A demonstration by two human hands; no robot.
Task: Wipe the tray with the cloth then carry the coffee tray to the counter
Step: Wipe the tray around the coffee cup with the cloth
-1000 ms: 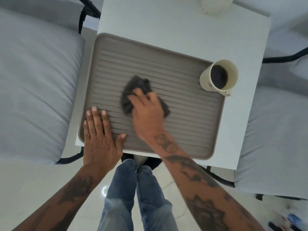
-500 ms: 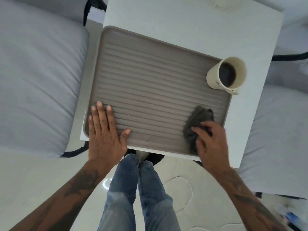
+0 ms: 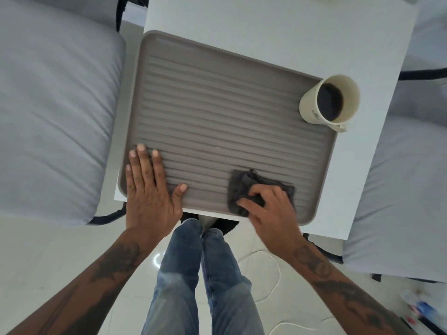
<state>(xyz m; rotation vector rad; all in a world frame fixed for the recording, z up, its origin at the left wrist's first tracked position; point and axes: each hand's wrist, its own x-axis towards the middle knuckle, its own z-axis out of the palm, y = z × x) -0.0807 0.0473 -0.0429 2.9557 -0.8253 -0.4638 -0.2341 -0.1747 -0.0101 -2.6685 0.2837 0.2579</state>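
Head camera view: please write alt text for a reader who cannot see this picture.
Seen from above, a person's right hand grips a dark grey cloth on the near right part of a ribbed taupe tray, while the left hand presses flat on its near left corner. A cream mug of coffee stands at the tray's far right corner, on a white table.

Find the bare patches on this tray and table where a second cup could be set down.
Free: the tray middle and far-left part, between the left hand and the cup; also the white table beyond the tray. Crowded: the near edge, where the right hand grips the cloth.
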